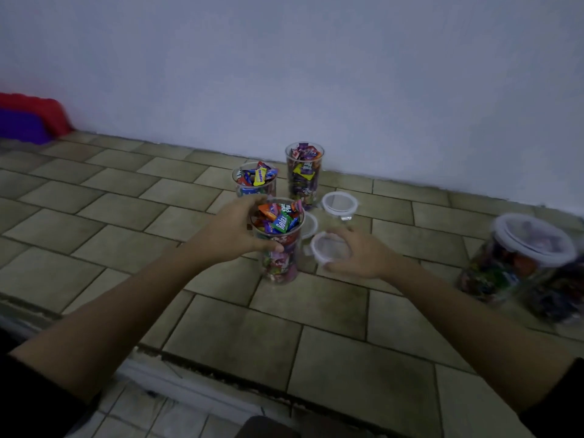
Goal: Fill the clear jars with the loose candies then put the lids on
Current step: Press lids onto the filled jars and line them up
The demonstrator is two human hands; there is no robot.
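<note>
Three clear jars full of wrapped candies stand open on the tiled floor. My left hand (235, 230) grips the nearest jar (279, 248) just below its rim. Behind it stand a short jar (254, 181) and a tall jar (304, 173). My right hand (360, 252) holds a clear lid (330, 246) by its edge, just right of the nearest jar. A second lid (339, 203) lies flat on the floor near the tall jar. A third lid (310, 224) is partly hidden behind the nearest jar.
A lidded jar of candies (521, 260) stands at the right, blurred, with another dark candy-filled container (562, 298) beside it. A white wall (316, 74) runs close behind the jars. Red and purple objects (28, 121) sit at the far left.
</note>
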